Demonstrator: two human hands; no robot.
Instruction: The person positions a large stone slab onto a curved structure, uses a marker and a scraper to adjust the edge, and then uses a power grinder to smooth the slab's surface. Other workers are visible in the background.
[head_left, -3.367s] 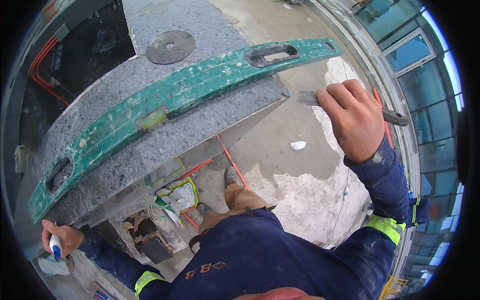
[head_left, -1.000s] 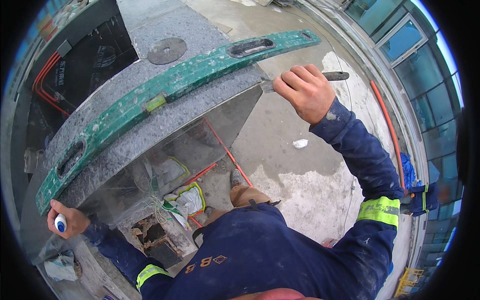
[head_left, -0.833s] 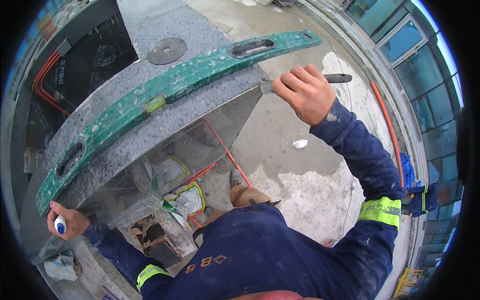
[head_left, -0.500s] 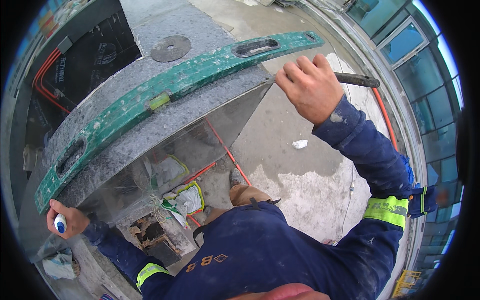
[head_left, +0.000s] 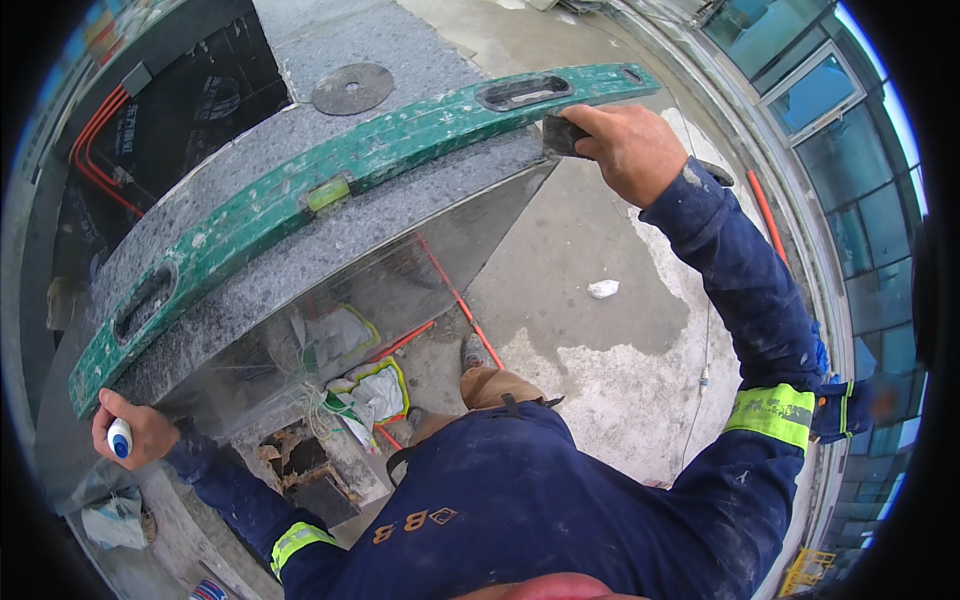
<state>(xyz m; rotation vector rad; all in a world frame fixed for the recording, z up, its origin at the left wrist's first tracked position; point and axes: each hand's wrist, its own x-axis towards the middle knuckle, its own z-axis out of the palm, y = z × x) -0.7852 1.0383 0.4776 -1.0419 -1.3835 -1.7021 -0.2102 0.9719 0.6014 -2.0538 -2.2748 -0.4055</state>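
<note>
A long green spirit level point(head_left: 250, 212), smeared with pale dust, lies along the grey speckled stone slab point(head_left: 420, 190). At the level's left end is my left hand point(head_left: 135, 430), closed around a white tube point(head_left: 120, 440) with a blue tip. Its thumb reaches up by the end of the level. My right hand point(head_left: 632, 150) grips a dark hand tool point(head_left: 563, 137) at the slab's right corner. The tool's broad dark end shows left of the fingers, and its handle comes out behind the wrist; its exact kind is unclear.
A round grey cutting disc point(head_left: 352, 89) lies on stone behind the level. Orange conduits point(head_left: 458, 300) run along the ground below. Near my feet are a white bag point(head_left: 380, 392) with yellow-green edging and a broken hole point(head_left: 305, 465). A glass facade point(head_left: 850, 170) stands right.
My right hand has turned the dark tool, so its broad end now faces me and less handle shows. The level appears nearly unmoved, and my left hand keeps the white tube.
</note>
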